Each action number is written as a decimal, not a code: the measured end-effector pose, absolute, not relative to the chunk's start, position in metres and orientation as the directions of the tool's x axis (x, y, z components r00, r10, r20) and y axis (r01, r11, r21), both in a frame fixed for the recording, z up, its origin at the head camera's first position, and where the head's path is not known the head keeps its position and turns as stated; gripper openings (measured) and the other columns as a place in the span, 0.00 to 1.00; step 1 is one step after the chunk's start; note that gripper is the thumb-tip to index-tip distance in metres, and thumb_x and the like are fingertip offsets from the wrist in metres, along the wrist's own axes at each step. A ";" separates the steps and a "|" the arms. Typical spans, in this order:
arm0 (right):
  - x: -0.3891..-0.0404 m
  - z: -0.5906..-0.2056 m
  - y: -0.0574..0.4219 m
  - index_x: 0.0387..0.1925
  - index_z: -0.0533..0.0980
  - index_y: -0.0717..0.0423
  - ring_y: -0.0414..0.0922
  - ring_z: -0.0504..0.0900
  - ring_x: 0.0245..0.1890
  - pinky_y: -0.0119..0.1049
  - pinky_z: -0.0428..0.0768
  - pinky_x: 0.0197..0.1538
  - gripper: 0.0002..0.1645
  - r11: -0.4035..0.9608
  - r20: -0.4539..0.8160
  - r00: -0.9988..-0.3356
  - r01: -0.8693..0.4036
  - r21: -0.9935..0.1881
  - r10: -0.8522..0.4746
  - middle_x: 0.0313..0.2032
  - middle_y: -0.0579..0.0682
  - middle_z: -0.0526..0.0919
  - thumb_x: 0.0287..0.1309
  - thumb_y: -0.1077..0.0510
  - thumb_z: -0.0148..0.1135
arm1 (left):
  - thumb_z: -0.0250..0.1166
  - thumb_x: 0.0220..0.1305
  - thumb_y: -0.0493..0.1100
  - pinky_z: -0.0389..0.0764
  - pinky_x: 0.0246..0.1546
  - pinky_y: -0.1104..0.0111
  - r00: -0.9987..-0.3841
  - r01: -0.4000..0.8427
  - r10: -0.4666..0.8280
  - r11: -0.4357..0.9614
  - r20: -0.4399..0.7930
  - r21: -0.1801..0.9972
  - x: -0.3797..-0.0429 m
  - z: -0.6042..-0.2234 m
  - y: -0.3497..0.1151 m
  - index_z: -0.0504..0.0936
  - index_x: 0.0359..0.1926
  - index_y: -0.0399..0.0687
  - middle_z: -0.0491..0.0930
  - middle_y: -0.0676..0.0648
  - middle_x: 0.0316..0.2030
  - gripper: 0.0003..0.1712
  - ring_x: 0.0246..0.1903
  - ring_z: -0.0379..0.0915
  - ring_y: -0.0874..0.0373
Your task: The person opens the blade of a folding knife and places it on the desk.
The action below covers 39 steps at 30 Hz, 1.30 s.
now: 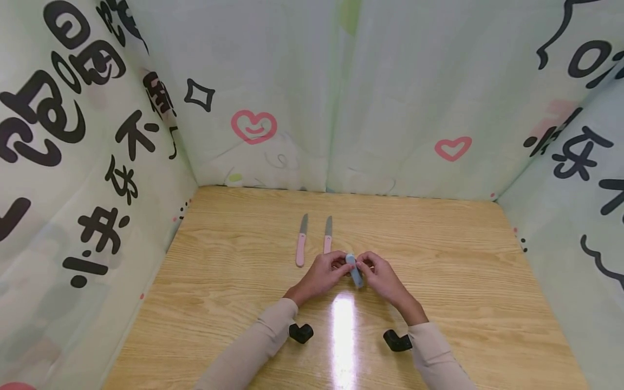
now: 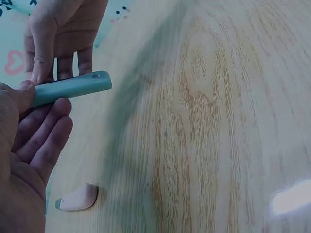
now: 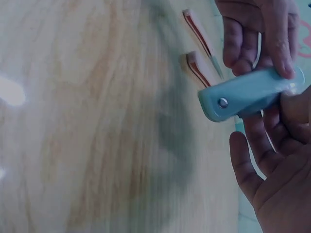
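We see a pale blue, handle-shaped piece (image 1: 355, 273) held up above the wooden table (image 1: 239, 238), between a person's two hands. The left hand (image 1: 323, 276) pinches it with the thumb on top and the fingers beneath. The right hand (image 1: 385, 281) pinches it from the other side, its thumb pressed to the blue surface and its outer fingers spread. From the right wrist we make out a round metal rivet (image 3: 223, 102) near one end.

On the table beyond the left hand lie two pink-handled knives, blades pointing away: the left knife (image 1: 300, 249) in full sight, the right knife (image 1: 328, 233) with its handle end hidden by the hand.

The writing we find is on the pale cloth walls (image 1: 292, 54). Large black characters (image 1: 99, 230) run down the left side, tilted and folded in places; one near the corner looks like 不, but we cannot read the rest with certainty. More black characters (image 1: 578, 157) stand on the right side, some cut off. On the back cloth we see a red smiling heart (image 1: 254, 130) and a plain red heart (image 1: 453, 159)
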State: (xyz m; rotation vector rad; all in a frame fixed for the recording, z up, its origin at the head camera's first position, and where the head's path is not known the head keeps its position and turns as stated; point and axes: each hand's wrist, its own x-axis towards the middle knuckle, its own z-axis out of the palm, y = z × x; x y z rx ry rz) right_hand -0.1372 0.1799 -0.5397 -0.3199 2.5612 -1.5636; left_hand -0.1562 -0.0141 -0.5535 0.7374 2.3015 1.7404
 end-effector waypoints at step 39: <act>-0.127 -0.551 0.171 0.46 0.64 0.68 0.48 0.72 0.37 0.33 0.73 0.39 0.06 0.268 -0.022 -0.991 -0.014 -0.963 -0.131 0.39 0.62 0.71 0.79 0.66 0.42 | 0.63 0.73 0.34 0.84 0.41 0.56 -0.910 0.128 0.405 0.076 0.086 0.989 -0.148 -0.556 -0.021 0.82 0.50 0.31 0.83 0.45 0.38 0.10 0.39 0.84 0.42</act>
